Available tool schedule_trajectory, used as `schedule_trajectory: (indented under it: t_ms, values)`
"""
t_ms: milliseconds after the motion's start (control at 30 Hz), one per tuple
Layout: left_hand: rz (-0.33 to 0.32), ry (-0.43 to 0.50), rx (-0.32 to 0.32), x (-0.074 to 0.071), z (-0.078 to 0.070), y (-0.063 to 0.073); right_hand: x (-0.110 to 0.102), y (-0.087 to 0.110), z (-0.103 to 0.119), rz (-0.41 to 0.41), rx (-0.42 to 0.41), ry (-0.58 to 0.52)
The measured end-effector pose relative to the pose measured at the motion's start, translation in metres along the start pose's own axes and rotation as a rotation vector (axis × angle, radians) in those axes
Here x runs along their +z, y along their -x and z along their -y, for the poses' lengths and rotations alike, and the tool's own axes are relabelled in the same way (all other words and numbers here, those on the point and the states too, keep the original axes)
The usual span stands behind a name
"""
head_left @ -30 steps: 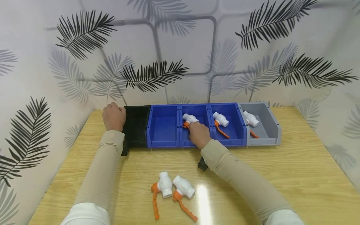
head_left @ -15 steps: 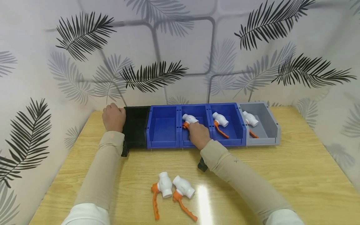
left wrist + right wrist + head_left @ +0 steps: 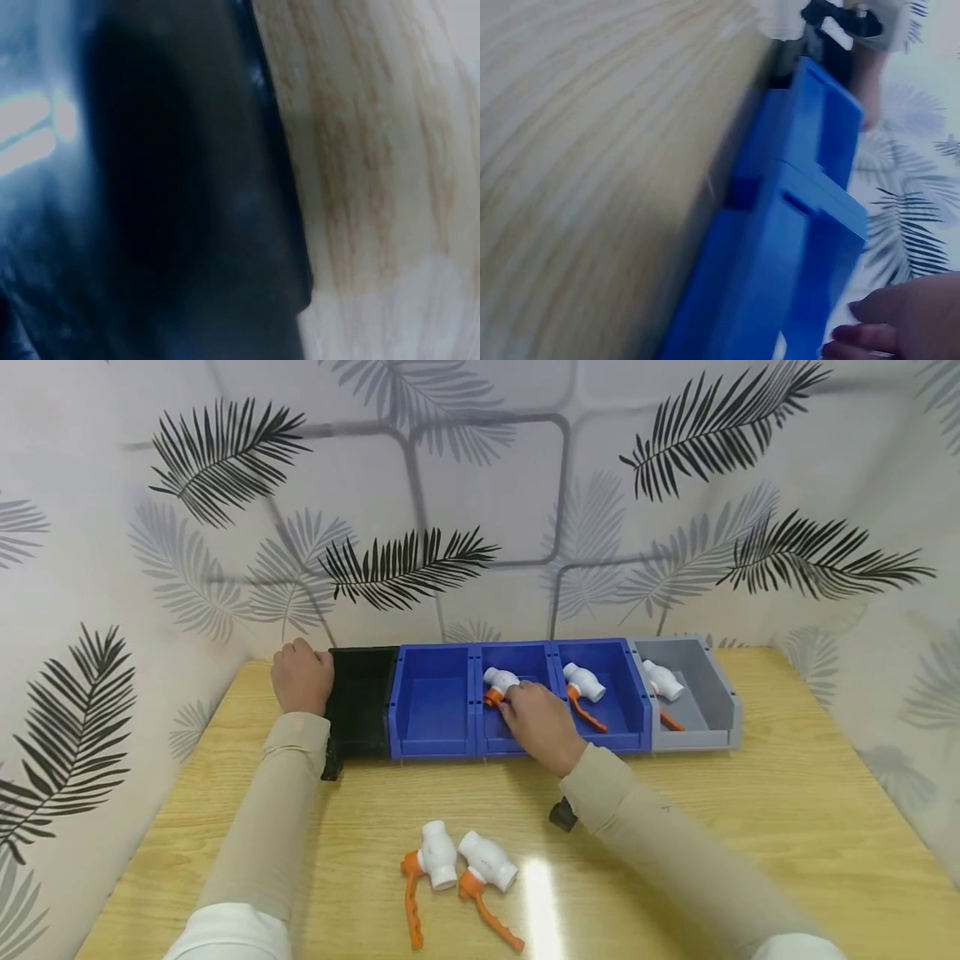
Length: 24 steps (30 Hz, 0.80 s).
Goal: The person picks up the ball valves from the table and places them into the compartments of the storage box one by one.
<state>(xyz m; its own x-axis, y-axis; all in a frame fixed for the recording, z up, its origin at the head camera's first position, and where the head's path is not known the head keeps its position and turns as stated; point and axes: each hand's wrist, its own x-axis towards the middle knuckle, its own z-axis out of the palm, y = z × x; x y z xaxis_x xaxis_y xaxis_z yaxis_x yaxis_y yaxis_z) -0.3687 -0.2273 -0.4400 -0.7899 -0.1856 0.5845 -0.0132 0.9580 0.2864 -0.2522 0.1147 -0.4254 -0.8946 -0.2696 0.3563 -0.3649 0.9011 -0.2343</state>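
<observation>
My right hand (image 3: 546,723) is over the front of the middle blue bin (image 3: 516,653), its fingers loosely bent beside a white ball valve (image 3: 500,680) with an orange lever. Fingers (image 3: 866,341) show in the right wrist view above the blue bins, with nothing seen between them. Part of that valve's lever is hidden by the hand. My left hand (image 3: 302,677) has curled fingers and grips the left edge of the black bin (image 3: 365,702); its fingertips are hidden. The left wrist view shows only the dark bin wall (image 3: 225,187) and table.
Another valve lies in the right blue bin (image 3: 637,727), and one in the grey bin (image 3: 693,739). The left blue bin (image 3: 435,748) stands beside the black one. Two valves (image 3: 438,855) (image 3: 487,860) lie on the wooden table (image 3: 360,860) in front; a patterned wall rises behind.
My right hand has shifted right and away from the valve, which stays in the middle blue bin. My left hand keeps its place at the black bin. The head view has tilted slightly.
</observation>
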Motion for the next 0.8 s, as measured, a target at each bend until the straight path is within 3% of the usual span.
schedule_trajectory:
  t_ms: [200, 800]
  values:
    - [-0.015, 0.008, 0.005, 0.000, 0.001, 0.000, -0.029, 0.010, -0.029, -0.128, -0.027, 0.013]
    - [-0.018, 0.004, 0.008, 0.007, 0.006, -0.003, -0.093, 0.023, -0.175, -0.148, 0.249, 0.128]
